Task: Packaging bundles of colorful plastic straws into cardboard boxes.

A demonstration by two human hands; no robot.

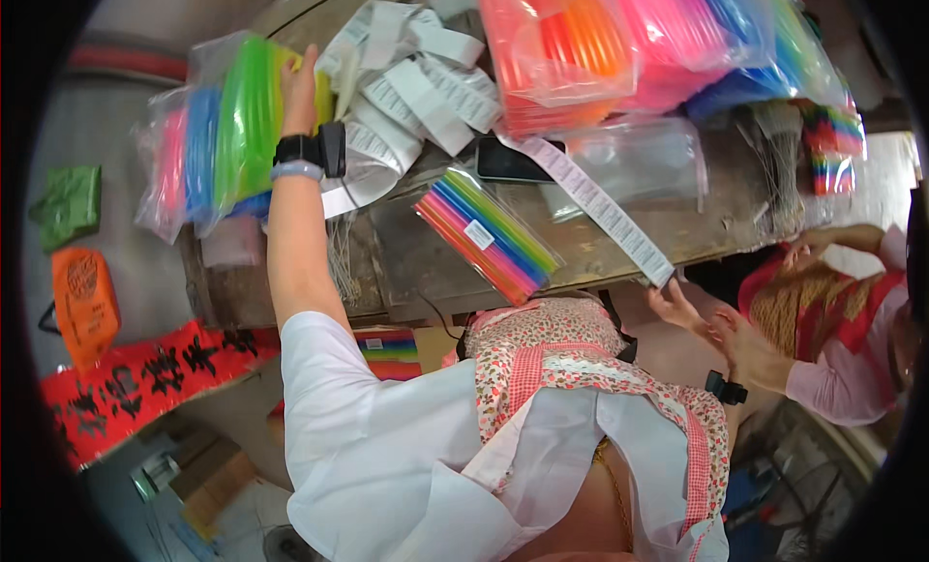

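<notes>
My left hand (300,93) reaches to the far left and rests against a bundle of yellow sticks (326,90), its fingers apart. Green sticks (244,122), blue sticks (200,146) and pink sticks (172,161) stand left of it in clear bags. At the right table edge, my right hand (674,306) has its fingertips on the end of a long strip of white printed labels (610,217). A person's hand (750,354) overlaps it. Between my hands lies a flat clear pack of rainbow-coloured sticks (489,235) with a small white label.
More label strips (411,98) pile up behind the pack. A black phone (513,161) lies beside clear plastic bags (639,165). Big bags of orange sticks (561,49) and pink sticks (668,40) fill the far side. A co-worker in a pink sleeve (837,388) sits at the right.
</notes>
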